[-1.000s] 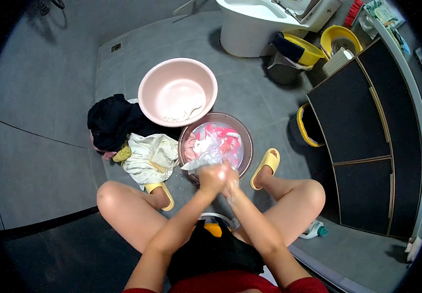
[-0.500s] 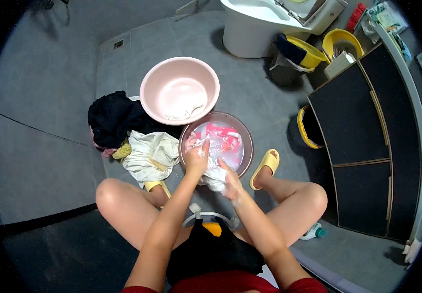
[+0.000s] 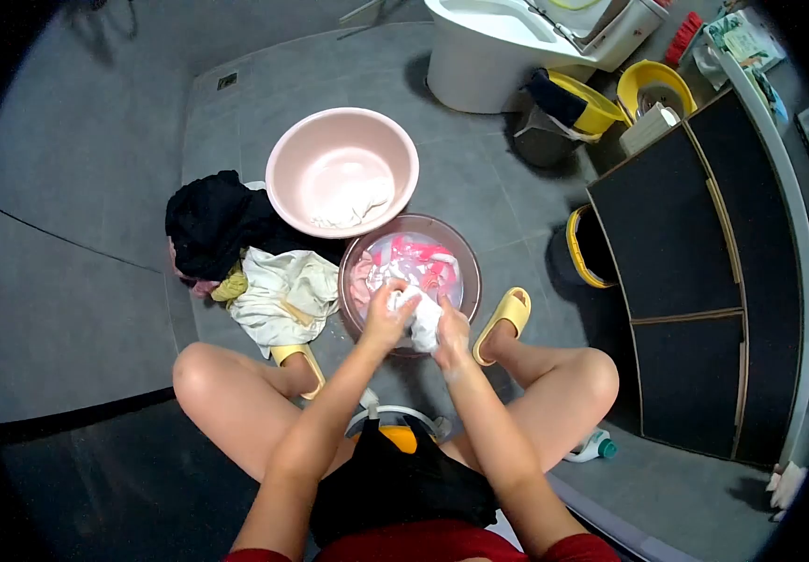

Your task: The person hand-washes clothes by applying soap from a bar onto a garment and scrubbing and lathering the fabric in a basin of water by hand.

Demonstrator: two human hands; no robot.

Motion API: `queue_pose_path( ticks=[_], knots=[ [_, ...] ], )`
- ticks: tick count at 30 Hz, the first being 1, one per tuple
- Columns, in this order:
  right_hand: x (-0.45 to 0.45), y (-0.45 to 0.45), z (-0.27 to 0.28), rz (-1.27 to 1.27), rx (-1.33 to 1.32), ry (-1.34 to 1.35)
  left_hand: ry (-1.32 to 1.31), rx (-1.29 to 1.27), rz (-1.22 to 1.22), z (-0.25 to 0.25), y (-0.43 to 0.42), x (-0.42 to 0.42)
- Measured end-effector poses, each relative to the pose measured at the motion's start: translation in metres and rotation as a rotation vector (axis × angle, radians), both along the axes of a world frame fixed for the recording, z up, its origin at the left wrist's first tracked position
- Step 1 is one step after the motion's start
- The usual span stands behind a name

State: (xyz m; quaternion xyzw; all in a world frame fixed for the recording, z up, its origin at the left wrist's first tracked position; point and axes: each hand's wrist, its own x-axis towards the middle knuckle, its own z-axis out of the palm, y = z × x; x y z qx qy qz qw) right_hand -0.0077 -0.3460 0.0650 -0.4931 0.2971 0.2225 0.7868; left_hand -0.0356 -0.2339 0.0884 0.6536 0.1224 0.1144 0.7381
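Between my two hands is a bunched, wet white cloth (image 3: 425,325), held over the near side of a brownish basin (image 3: 475,290). My left hand (image 3: 386,317) is closed around its left part, and my right hand (image 3: 453,335) grips its right end. In the basin, pink and white fabric (image 3: 434,268) lies in cloudy, soapy water. Behind stands a larger pale pink basin (image 3: 294,178) with a small white cloth (image 3: 359,208) at its bottom.
Left of the basins lie a black garment (image 3: 215,217) and a cream-white garment (image 3: 282,290) on the grey floor. Yellow slippers are on my feet. A toilet (image 3: 479,61), yellow-rimmed buckets and a dark cabinet (image 3: 676,225) stand to the right.
The white cloth has been lifted and gathered into a tighter bunch. My right hand has moved up slightly, and its fingers have closed on the cloth; my left hand has shifted slightly down.
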Motion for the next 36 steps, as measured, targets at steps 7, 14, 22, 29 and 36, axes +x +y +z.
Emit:
queue_pose_path(
  ticks=[7,14,22,29,36],
  knots=[
    [-0.033,0.025,0.037,-0.036,-0.054,0.064,-0.11,0.958,0.133,0.003,-0.024,-0.008],
    [-0.026,-0.008,-0.035,0.223,0.683,-0.318,-0.517,0.905,0.103,0.023,-0.044,-0.015],
    [-0.034,0.01,0.016,0.045,0.354,-0.134,-0.45,0.852,0.113,0.048,-0.039,-0.018],
    [-0.023,0.023,0.045,0.112,0.46,0.136,0.085,0.449,0.247,0.008,0.006,0.015],
    [-0.015,-0.001,-0.012,0.067,0.68,0.029,-0.152,0.599,0.243,0.011,-0.026,-0.008]
  ],
)
